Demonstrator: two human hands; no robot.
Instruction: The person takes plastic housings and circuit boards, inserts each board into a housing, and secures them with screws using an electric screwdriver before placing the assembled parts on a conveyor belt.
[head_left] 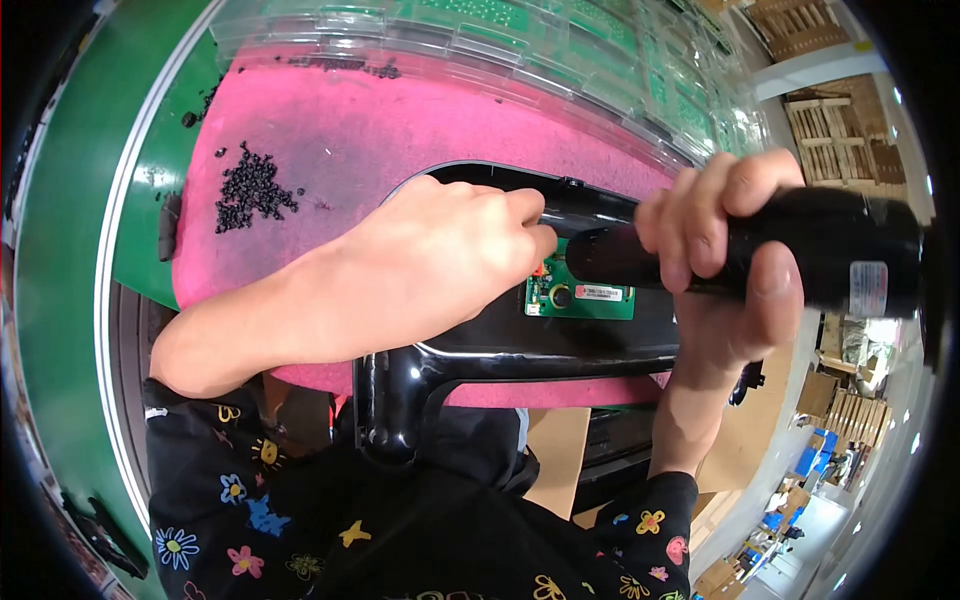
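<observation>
My right hand (725,225) is wrapped around a thick black electric screwdriver (830,250). Its narrow front end points left, over a green circuit board (580,300). Above the board's left end, my left hand (465,240) has its fingers closed in a pinch. What sits between those fingertips is hidden. The board, with a white label and small components, lies inside a glossy black plastic housing (540,365). My left hand and the tool cover part of the housing and the board's upper edge.
A pink mat (330,130) covers the green bench (150,220). Loose black screws (252,190) are heaped at the mat's left. Clear plastic trays (480,45) holding green boards stand along the far edge. Below right is a cardboard box (555,455).
</observation>
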